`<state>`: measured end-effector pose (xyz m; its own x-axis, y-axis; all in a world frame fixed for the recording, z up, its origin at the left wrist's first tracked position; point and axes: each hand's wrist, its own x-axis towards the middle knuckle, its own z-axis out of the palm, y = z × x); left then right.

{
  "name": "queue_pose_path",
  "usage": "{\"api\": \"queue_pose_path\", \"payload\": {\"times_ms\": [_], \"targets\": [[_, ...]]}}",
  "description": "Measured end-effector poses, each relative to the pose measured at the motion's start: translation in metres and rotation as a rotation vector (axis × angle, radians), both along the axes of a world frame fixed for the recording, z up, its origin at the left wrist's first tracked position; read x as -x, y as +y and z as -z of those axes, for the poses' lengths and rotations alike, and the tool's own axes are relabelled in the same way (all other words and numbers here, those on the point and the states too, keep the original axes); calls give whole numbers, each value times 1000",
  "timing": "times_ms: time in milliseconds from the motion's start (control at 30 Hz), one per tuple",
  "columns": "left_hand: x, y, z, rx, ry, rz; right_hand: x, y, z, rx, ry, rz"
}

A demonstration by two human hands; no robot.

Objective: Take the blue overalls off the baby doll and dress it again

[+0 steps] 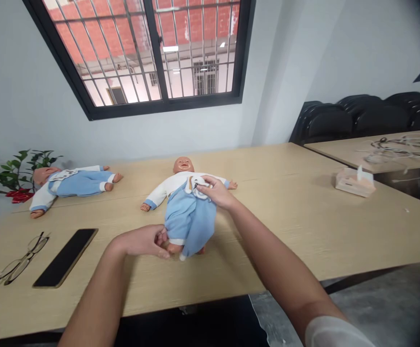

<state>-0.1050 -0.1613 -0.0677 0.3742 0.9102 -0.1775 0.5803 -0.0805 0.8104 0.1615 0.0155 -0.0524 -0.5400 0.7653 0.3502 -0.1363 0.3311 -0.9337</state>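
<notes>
A baby doll [183, 165] lies on its back on the table, head toward the window. It wears a white long-sleeved top and pale blue overalls [181, 212], which look loose and bunched over the legs. A white patch with a dark-marked animal face [198, 187] sits on the bib. My right hand [217, 191] pinches the bib at this patch, over the doll's chest. Beside the trouser cuff, my left hand [148, 241] is cupped with thumb and fingers apart, its fingertips against the blue cloth. One bare foot [174, 247] shows below the cuff.
Another doll [83, 182] in similar clothes lies at the left, near a green plant [23, 166]. Glasses [23, 260] and a black phone [66, 258] lie front left. A tissue box [355, 182] stands right; cables [398, 149] lie on the adjoining table.
</notes>
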Motion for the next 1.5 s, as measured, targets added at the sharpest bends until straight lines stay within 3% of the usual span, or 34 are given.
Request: {"api": "queue_pose_path", "payload": {"times_ms": [67,100,200,233,300,367,433,533,667,767,833,900,967,1100,1167,1300,1367,1500], "targets": [[2,2,-8,6,40,-11,8,-14,-3,-34,-20,-121],[2,5,-11,-70,60,-77,11,-22,-4,-52,-31,-176],[-8,13,-15,-596,83,-426,20,-42,-5,-111,-82,-324],[-13,16,-13,-756,93,-485,22,-48,-5,-137,-110,-369],[-22,21,-8,-902,146,-438,26,-56,-6,-200,-170,-437],[-28,25,-2,-866,224,-304,27,-59,-9,-269,-219,-448],[-28,29,1,-819,279,-259,22,-55,-12,-309,-271,-402],[-19,33,2,-827,249,-337,10,-40,-17,-312,-420,-326],[-9,35,5,-852,73,-558,-4,-22,-20,-318,-607,-354],[-10,33,8,-750,-130,-583,-2,-18,-18,-326,-427,-206],[-16,31,9,-675,-238,-474,6,-21,-15,-276,-207,-42],[-29,32,6,-660,-274,-332,16,-25,-12,-181,-60,16],[-45,35,2,-669,-226,-251,23,-31,-9,-84,-31,-50],[-67,43,-3,-617,39,-287,22,-36,-9,-18,-67,-115],[-64,45,-3,-587,91,-304,15,-33,-11,-83,-115,-151],[-46,45,3,-584,2,-382,6,-28,-11,-202,-441,-441],[-41,44,5,-578,-68,-370,7,-27,-9,-221,-504,-424],[-43,38,7,-453,-238,-330,11,-28,-9,-178,-288,-250]]}}
